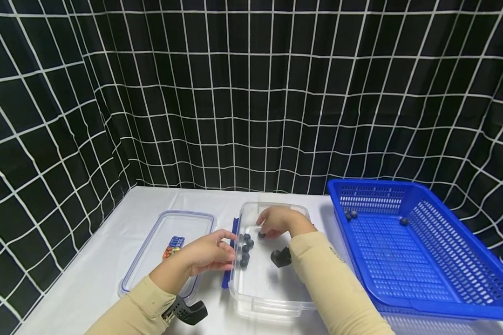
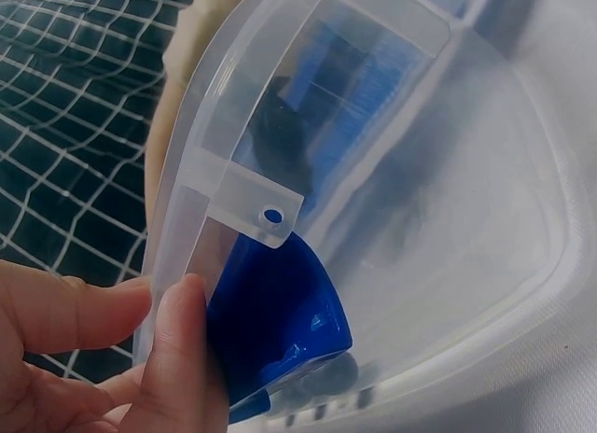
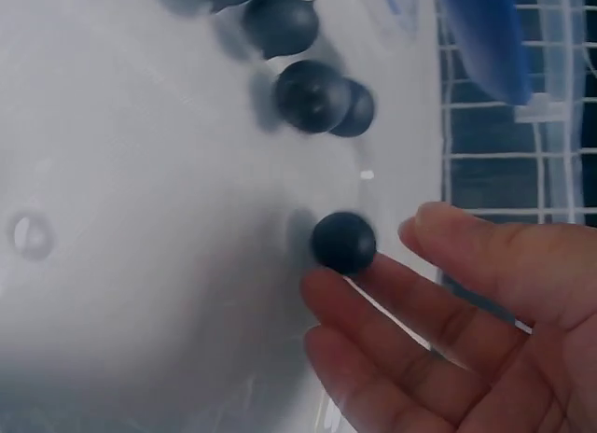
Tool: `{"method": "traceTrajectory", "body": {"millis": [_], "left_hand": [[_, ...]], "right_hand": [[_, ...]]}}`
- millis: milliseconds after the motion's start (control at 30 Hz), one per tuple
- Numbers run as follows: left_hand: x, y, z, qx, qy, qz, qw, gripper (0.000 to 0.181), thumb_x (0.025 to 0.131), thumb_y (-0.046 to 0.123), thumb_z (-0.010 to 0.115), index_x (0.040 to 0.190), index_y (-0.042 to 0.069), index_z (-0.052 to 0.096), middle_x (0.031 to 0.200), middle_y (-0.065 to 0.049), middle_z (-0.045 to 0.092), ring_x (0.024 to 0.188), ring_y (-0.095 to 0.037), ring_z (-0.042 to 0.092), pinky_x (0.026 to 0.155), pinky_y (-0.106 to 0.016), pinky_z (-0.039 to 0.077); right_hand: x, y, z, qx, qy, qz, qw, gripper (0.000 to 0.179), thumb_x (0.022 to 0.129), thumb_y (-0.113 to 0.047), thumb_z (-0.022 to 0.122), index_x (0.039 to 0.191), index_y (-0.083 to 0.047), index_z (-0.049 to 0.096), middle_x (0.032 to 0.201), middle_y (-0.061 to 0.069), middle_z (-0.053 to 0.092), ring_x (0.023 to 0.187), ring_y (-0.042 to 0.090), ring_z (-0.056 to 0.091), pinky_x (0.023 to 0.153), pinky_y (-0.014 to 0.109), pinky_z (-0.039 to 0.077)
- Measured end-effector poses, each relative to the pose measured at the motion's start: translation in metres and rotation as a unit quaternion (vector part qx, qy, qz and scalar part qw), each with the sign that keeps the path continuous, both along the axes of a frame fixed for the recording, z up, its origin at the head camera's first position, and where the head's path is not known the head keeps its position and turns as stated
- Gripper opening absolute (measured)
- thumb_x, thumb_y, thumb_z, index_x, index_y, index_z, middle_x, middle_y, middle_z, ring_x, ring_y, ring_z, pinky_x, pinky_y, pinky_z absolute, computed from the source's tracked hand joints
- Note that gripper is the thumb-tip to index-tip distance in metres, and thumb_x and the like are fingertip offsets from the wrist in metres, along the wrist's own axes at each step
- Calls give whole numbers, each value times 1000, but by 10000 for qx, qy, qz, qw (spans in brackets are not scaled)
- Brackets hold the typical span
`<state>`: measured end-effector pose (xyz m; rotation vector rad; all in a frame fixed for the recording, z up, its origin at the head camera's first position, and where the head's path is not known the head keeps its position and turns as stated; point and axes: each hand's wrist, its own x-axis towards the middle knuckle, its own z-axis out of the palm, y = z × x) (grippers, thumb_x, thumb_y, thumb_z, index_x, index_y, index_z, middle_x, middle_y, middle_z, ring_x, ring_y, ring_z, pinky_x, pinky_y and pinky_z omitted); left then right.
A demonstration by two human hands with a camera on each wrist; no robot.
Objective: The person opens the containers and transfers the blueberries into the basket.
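Touching a blueberry (image 3: pixel 344 243) in the clear box (image 1: pixel 272 301), right hand (image 1: pixel 280 221), grip released; left hand (image 1: pixel 211 252) pinching the rim (image 2: pixel 175 223).

Black cloth (image 1: pixel 268 116) with a white grid is hanging behind the table and along both sides, its lines bending over soft folds; the same grid is appearing at the margins of both wrist views. A white tablecloth (image 1: pixel 88 279) is covering the table. Towards its left, a clear lid (image 1: pixel 188 225) with a blue-lined edge is lying flat, partly hidden, and is bearing a small label (image 1: pixel 176 242) in blue, red and yellow.
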<state>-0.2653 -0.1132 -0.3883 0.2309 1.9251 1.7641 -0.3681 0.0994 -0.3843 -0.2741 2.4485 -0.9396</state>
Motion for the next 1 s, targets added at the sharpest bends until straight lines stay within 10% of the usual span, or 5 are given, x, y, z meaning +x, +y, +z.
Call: {"method": "traceTrajectory", "body": {"millis": [1000], "left_hand": [[2, 0, 2, 72, 47, -42, 10000, 52, 81, -9, 54, 128, -2, 35, 87, -10, 54, 74, -16, 58, 72, -29, 57]], "right_hand": [[-2, -1, -2, -120, 218, 710, 9972, 9, 77, 5, 63, 81, -2, 60, 78, 7, 60, 69, 15, 59, 69, 27, 56]]}}
